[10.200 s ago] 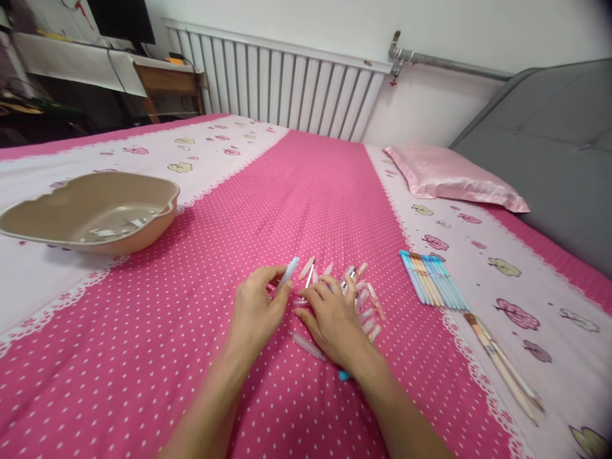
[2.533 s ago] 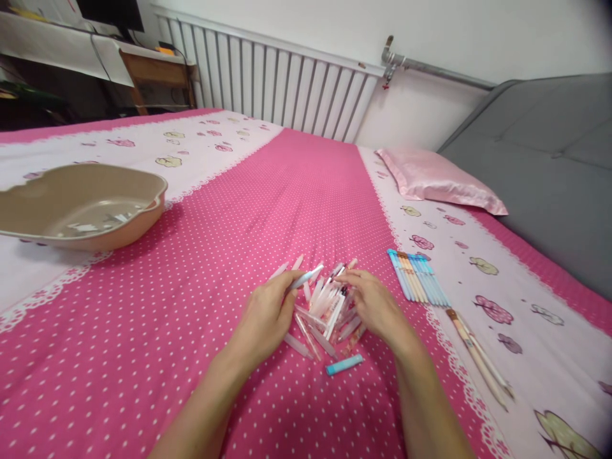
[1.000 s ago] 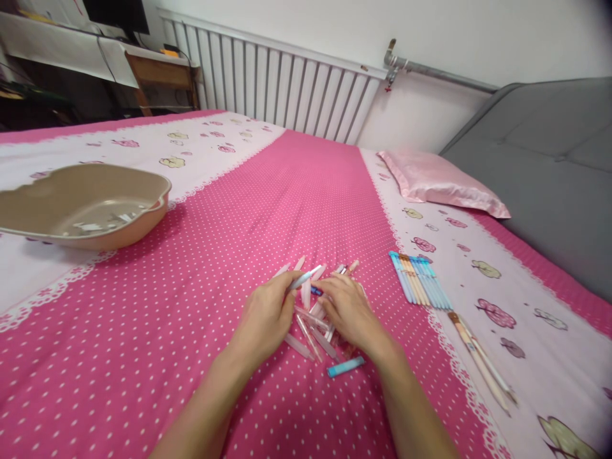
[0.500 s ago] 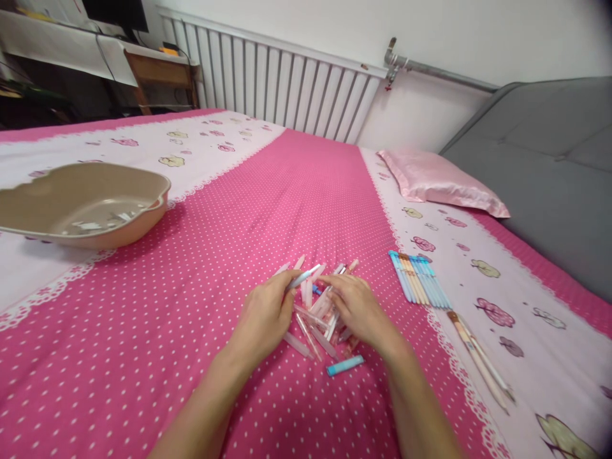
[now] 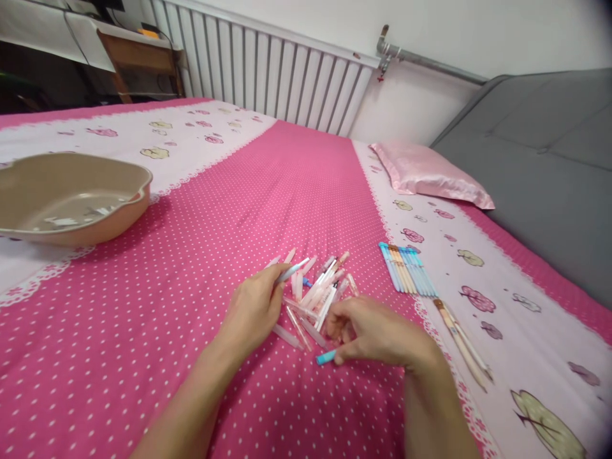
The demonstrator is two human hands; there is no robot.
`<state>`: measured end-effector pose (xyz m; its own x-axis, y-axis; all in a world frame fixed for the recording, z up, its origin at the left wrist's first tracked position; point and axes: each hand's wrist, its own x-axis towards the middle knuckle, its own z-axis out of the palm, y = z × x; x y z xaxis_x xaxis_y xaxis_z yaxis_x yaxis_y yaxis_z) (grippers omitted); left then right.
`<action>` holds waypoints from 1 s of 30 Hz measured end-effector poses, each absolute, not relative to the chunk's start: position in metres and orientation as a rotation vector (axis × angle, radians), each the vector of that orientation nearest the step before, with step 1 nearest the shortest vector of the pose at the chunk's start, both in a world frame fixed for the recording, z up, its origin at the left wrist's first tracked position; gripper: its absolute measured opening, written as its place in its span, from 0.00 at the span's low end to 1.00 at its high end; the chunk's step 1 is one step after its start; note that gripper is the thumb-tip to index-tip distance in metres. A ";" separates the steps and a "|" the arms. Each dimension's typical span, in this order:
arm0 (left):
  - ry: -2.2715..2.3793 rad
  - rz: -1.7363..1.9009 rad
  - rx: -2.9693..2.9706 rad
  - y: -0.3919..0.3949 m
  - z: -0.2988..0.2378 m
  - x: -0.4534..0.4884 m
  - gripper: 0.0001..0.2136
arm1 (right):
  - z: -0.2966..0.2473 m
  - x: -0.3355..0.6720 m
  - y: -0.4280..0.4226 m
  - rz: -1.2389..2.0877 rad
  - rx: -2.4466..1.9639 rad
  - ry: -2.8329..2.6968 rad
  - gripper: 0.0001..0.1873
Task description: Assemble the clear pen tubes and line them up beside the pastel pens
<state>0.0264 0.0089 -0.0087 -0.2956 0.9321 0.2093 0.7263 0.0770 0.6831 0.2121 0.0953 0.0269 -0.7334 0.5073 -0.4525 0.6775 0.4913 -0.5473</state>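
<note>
Fingers of the left hand (image 5: 253,306) hold a pale blue pen (image 5: 292,269) in a narrow pinch, over the left edge of a loose pile of pink pens (image 5: 313,298). Right hand (image 5: 377,331): fingers curled, thumb over one end of a short blue tube (image 5: 326,357) on the bedspread (image 5: 287,408); cannot tell whether it is gripped. Possible faults: off-centre pinch rolls the tube on soft cloth; bent fingers drag neighbouring pens. Versus 0.5 s ago: right hand has shifted from pile to tube; left pinch unchanged.
</note>
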 end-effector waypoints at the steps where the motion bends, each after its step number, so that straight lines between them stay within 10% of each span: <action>1: 2.076 1.039 1.660 0.009 -0.009 0.026 0.16 | 0.026 0.206 0.090 -0.933 1.030 2.511 0.12; 9: 2.066 1.041 1.653 0.009 -0.011 0.025 0.16 | 0.019 0.189 0.075 -0.544 0.960 2.583 0.11; 16: 2.038 1.042 1.668 0.009 -0.010 0.026 0.16 | 0.035 0.206 0.094 -1.373 0.835 2.825 0.12; 30: 1.962 0.935 1.830 0.008 -0.008 0.029 0.15 | 0.016 0.184 0.109 -2.601 1.977 2.636 0.20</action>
<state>0.0294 0.0083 -0.0081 -0.1438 0.9671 0.2099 0.7721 -0.0230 0.6350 0.1836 0.1086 0.0163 -0.1614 0.9806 0.1110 -0.0980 0.0960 -0.9905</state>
